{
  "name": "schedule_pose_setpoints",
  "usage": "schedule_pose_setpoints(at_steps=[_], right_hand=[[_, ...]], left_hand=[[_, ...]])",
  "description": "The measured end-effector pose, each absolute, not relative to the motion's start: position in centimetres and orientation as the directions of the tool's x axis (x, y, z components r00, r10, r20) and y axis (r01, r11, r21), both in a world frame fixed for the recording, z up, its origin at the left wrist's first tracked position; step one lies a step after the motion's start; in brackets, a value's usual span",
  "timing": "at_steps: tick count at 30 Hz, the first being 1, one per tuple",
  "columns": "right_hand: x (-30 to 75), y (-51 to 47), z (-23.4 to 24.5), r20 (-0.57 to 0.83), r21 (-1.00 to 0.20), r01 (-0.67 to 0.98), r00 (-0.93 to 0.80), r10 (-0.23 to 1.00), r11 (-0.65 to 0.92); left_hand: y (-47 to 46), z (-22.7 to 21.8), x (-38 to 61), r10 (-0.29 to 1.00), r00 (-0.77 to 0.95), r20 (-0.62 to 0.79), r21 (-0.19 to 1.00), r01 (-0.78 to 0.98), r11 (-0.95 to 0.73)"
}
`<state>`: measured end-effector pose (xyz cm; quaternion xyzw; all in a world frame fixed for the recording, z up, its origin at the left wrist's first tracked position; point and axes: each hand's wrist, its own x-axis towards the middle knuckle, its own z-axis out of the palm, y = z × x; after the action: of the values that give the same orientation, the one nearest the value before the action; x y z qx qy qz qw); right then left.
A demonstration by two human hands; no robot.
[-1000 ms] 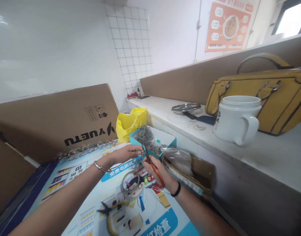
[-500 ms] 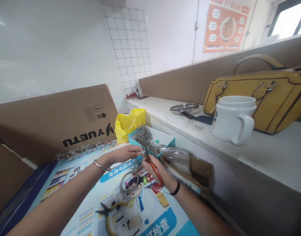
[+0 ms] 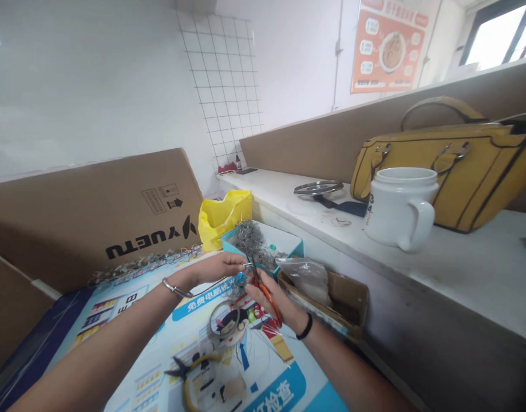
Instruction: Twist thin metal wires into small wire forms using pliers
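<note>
My right hand (image 3: 275, 298) is closed round red-handled pliers (image 3: 263, 286), jaws pointing up toward my left hand. My left hand (image 3: 222, 266), with a metal bangle on the wrist, pinches a small metal wire piece (image 3: 246, 265) at the plier tips. A small blue bead or part (image 3: 241, 278) hangs just below the fingers. Both hands hover over a blue printed poster (image 3: 194, 343) that covers the table. Behind them stands a teal box (image 3: 263, 243) filled with a tangle of metal wire parts.
Yellow-handled pliers (image 3: 192, 372) and a tape ring (image 3: 224, 318) lie on the poster. A yellow bag (image 3: 222, 213), a cardboard panel (image 3: 91, 212), a small carton with a plastic bag (image 3: 327, 286) surround it. On the ledge: white mug (image 3: 398, 207), yellow handbag (image 3: 451, 160), metal lid (image 3: 318, 187).
The hands stay together at the same work with hardly any motion. The view has shifted slightly, so objects on the ledge sit a little further left.
</note>
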<state>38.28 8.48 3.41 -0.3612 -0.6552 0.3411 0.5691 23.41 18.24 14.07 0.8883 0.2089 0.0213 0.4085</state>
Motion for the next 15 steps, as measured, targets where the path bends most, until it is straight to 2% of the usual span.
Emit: schedule_pose_setpoints(at_steps=[8, 15], right_hand=[[37.9, 8.6, 3.2, 0.468, -0.876, 0.111, -0.04, 0.883, 0.47], [37.4, 8.5, 3.2, 0.452, -0.892, 0.063, 0.064, 0.89, 0.448]], left_hand=[[18.2, 13.8, 23.2, 0.43, 0.896, -0.11, 0.734, 0.366, -0.573], [17.5, 12.9, 23.1, 0.504, 0.863, -0.007, 0.835, 0.283, -0.473]])
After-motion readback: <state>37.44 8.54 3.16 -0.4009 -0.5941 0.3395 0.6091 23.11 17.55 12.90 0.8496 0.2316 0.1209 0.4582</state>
